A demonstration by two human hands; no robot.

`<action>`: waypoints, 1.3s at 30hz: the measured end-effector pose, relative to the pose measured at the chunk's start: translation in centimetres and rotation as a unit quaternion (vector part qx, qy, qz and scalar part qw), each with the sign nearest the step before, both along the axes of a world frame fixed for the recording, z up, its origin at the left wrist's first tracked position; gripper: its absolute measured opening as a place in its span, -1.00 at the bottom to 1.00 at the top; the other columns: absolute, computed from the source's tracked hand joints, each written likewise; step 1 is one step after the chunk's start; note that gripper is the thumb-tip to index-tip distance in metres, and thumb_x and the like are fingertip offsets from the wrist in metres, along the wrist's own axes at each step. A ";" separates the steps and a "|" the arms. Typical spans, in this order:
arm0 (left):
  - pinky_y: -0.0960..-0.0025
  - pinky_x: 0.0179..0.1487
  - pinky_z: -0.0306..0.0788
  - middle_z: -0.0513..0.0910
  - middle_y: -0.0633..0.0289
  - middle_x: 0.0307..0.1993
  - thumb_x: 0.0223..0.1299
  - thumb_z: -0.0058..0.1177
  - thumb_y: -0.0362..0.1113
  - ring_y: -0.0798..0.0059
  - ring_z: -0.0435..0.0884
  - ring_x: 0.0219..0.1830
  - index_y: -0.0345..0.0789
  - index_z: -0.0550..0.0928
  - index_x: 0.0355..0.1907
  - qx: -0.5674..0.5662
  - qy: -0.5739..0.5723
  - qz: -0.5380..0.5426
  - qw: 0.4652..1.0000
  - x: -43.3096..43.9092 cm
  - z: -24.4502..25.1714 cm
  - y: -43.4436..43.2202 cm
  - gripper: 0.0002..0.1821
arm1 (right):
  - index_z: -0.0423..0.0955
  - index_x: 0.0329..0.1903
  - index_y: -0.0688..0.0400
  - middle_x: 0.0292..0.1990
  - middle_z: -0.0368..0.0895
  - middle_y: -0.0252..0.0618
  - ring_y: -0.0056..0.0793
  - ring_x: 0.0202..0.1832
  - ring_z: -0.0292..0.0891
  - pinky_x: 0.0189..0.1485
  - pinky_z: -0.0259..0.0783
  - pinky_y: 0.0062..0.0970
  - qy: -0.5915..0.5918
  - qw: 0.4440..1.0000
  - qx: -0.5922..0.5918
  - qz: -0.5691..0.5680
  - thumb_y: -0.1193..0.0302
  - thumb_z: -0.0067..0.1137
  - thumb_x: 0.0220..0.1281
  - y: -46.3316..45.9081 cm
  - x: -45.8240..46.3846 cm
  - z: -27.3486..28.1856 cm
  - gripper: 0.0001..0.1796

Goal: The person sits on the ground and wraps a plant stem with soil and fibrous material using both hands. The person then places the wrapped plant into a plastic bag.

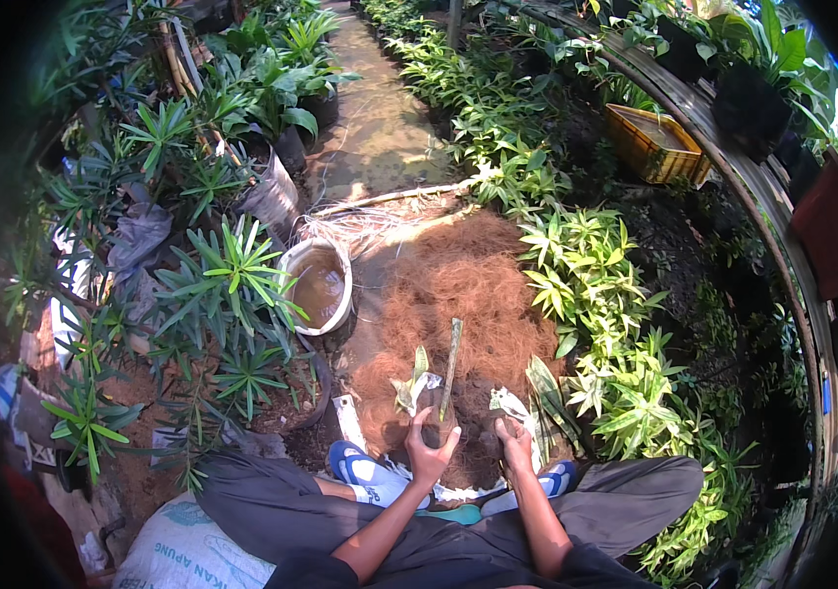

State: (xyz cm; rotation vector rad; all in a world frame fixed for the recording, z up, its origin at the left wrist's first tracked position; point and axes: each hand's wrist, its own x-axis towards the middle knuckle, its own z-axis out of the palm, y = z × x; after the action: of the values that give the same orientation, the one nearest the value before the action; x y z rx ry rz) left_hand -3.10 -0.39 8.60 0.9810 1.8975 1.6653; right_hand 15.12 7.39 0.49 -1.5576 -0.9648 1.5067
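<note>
My left hand [428,449] curves in a C shape, thumb and fingers apart, around the base of an upright mottled leaf cutting [451,364]. Brown matter shows between its fingers; whether they grip it is unclear. My right hand [516,445] has its fingers curled, close to a pale, torn-looking piece [511,405]; what it holds is hidden. Dark soil [474,471] lies between the hands, with a frayed white sack edge [467,493] at the near side. Just beyond my left hand is a small variegated plant [413,386]. Long mottled leaves [555,401] lie right of my right hand.
A heap of brown coir fibre [463,287] spreads ahead. At its left stands a white bucket [347,283] of murky water. Leafy plants [235,269] crowd the left, and others [610,361] the right. A teal object [456,514] lies between my sandaled feet.
</note>
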 end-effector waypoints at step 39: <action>0.18 0.31 0.40 0.65 -0.06 0.03 0.04 0.52 -0.24 0.15 0.61 0.13 -0.46 0.53 0.19 -0.001 -0.004 0.002 1.000 -0.5 -0.5 -0.2 -0.32 | 0.53 0.19 0.09 0.03 0.72 -0.28 -0.36 -0.01 0.68 0.10 0.60 -0.33 0.303 0.931 -0.200 -0.029 0.41 0.09 0.51 0.1 -2.2 7.3 -0.72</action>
State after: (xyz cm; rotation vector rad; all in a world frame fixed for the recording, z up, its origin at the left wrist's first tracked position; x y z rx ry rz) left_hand -3.64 -0.57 8.11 0.9687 1.8963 1.6654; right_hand 12.96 7.53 7.76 -1.2238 -0.2644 2.0557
